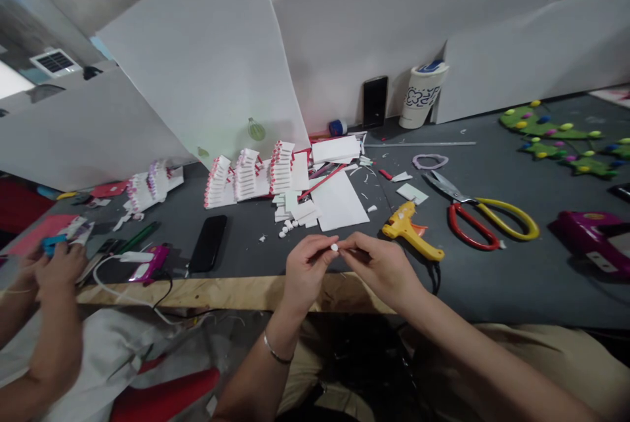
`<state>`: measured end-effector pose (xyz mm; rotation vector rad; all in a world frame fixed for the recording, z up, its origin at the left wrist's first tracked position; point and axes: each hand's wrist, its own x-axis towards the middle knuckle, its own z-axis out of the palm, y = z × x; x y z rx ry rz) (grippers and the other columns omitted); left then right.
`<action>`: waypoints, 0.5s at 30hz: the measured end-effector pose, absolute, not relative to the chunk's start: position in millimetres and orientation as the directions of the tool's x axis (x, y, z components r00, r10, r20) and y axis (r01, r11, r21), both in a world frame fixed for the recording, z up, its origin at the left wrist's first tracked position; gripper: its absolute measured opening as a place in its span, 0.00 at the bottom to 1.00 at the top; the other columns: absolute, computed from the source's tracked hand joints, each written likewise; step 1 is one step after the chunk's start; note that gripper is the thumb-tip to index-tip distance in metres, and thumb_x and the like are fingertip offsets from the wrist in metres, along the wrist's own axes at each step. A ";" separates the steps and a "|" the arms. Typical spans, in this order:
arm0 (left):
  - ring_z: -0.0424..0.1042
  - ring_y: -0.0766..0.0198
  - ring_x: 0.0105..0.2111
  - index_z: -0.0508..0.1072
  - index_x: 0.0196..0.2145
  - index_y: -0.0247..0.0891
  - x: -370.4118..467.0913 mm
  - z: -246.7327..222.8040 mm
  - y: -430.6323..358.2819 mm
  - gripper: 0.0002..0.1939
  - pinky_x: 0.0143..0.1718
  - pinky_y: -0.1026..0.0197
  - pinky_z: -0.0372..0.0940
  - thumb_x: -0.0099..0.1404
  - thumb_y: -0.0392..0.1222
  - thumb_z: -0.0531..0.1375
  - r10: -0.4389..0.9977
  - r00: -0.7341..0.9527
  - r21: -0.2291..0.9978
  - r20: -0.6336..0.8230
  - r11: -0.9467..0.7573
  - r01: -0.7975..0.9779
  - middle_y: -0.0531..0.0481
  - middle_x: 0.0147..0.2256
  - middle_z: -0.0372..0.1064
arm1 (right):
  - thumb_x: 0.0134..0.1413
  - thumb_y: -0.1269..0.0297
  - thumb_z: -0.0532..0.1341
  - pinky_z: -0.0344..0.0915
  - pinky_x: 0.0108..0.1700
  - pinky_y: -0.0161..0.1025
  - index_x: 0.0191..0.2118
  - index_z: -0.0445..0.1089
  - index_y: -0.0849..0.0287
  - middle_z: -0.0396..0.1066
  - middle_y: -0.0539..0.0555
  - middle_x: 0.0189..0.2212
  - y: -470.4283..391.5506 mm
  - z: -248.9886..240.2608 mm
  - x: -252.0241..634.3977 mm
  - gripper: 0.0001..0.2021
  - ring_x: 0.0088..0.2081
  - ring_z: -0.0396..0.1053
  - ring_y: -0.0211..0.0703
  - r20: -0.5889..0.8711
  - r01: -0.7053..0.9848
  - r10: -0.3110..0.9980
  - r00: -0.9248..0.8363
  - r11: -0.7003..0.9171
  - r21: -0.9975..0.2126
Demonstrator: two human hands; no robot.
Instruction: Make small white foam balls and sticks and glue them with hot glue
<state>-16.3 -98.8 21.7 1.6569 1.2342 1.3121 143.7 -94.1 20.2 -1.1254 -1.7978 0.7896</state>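
Observation:
Close to the table's front edge, my left hand (306,271) pinches a small white round piece (335,247) between thumb and forefinger. The fingers of my right hand (381,268) are pinched together and meet the same piece from the right; their tips partly hide each other. Just beyond my hands lie several small white balls (284,230) and a stack of cut white foam pieces (298,209). A white sheet (339,202) lies behind them. To the right of my right hand rests a yellow glue gun (411,230).
Large scissors (472,205) and a purple device (595,241) lie right. Rows of red-tipped white pieces (246,176) stand behind. A black phone (209,243) lies left. A paper cup (422,95) stands by the white partition (364,35). Far left, a co-worker's hands (56,264) hold something blue.

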 end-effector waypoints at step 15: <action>0.70 0.65 0.30 0.76 0.29 0.36 -16.6 21.6 -102.4 0.08 0.33 0.64 0.67 0.55 0.44 0.66 0.973 -0.047 0.966 0.225 -0.216 0.139 0.50 0.29 0.72 | 0.58 0.65 0.56 0.65 0.30 0.32 0.35 0.72 0.57 0.77 0.51 0.28 -95.9 25.9 145.3 0.07 0.27 0.72 0.38 0.303 0.292 0.903 -0.304 0.391 -0.873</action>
